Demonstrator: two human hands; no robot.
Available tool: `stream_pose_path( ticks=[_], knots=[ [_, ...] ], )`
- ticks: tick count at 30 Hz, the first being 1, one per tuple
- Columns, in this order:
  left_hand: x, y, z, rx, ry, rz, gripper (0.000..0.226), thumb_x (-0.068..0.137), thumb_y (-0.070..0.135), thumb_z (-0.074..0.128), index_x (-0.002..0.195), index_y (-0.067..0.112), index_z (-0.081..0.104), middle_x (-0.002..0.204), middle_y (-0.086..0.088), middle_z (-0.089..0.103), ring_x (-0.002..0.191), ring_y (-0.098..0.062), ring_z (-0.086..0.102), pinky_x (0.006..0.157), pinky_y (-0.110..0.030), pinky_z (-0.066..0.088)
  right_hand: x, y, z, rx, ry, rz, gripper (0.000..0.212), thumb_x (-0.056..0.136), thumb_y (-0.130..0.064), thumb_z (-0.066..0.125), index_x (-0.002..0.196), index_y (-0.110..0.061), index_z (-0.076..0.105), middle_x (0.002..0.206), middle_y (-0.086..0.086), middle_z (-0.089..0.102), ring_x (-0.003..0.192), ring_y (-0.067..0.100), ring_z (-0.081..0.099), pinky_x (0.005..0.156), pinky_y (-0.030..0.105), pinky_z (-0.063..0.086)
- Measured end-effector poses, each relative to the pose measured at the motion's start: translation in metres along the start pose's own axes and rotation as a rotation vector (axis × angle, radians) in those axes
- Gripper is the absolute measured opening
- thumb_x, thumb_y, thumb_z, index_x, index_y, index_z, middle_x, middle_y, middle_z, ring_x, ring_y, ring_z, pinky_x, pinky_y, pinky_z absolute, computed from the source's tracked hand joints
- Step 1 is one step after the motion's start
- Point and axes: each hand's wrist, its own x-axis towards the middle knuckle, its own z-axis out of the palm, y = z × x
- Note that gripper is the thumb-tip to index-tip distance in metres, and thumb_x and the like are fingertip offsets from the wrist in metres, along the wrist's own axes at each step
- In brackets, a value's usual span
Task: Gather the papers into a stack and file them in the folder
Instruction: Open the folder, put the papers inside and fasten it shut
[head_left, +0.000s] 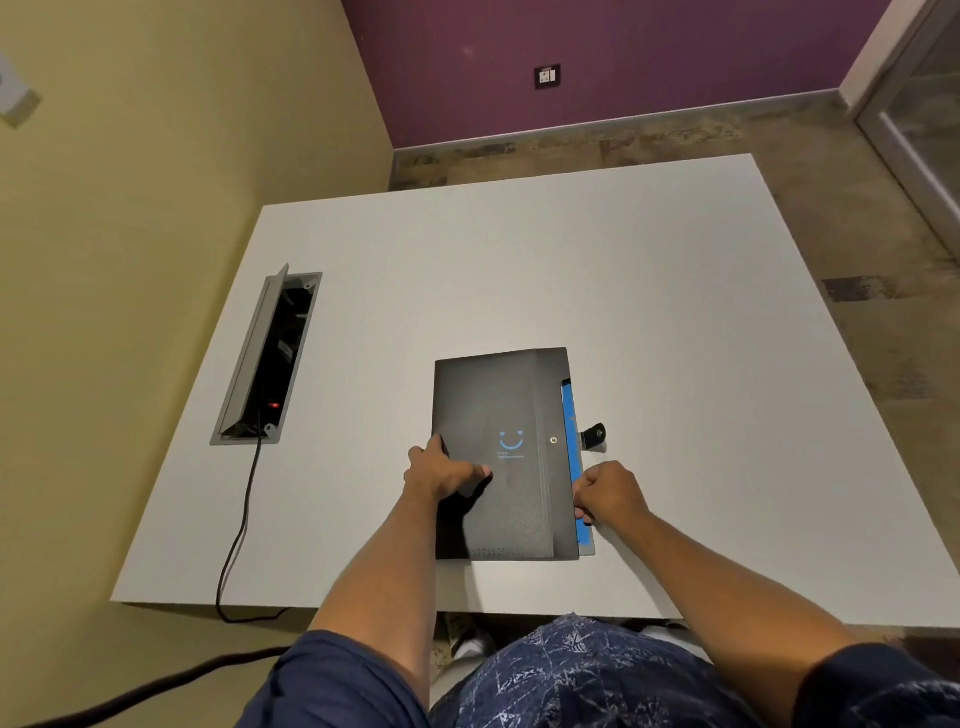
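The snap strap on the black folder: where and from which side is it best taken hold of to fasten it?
Pinch the strap at its free tip, coming from the right. It sticks out past the folder's right edge, clear of both hands, and must probably fold leftward onto the snap stud.

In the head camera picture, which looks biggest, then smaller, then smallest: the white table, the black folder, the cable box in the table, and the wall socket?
1. white table
2. black folder
3. cable box
4. wall socket

The socket is far from the camera, so it may look smaller than it really is.
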Motion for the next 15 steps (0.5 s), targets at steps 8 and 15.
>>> stream_pose_path(
  ticks=[8, 15],
  knots=[
    [0.002, 0.001, -0.001, 0.091, -0.021, 0.004, 0.100, 0.073, 0.049, 0.082, 0.154, 0.018, 0.033, 0.145, -0.014, 0.030, 0.137, -0.041, 0.042, 0.114, -0.049, 0.043, -0.003, 0.000, -0.004, 0.059, -0.011, 0.011, 0.019, 0.083, 0.010, 0.062, 0.072, 0.000, 0.073, 0.066, 0.017, 0.072, 0.047, 0.019, 0.065, 0.049, 0.023, 0.056],
    [0.000, 0.001, 0.002, 0.189, 0.021, 0.066, 0.101, 0.074, 0.054, 0.080, 0.153, 0.015, 0.032, 0.153, -0.010, 0.030, 0.137, -0.040, 0.043, 0.113, -0.044, 0.043, 0.019, -0.043, -0.009, 0.069, 0.114, -0.185, 0.038, 0.095, 0.002, 0.053, 0.124, -0.010, 0.073, 0.112, 0.008, 0.074, 0.096, 0.019, 0.063, 0.074, 0.010, 0.046]
  ],
)
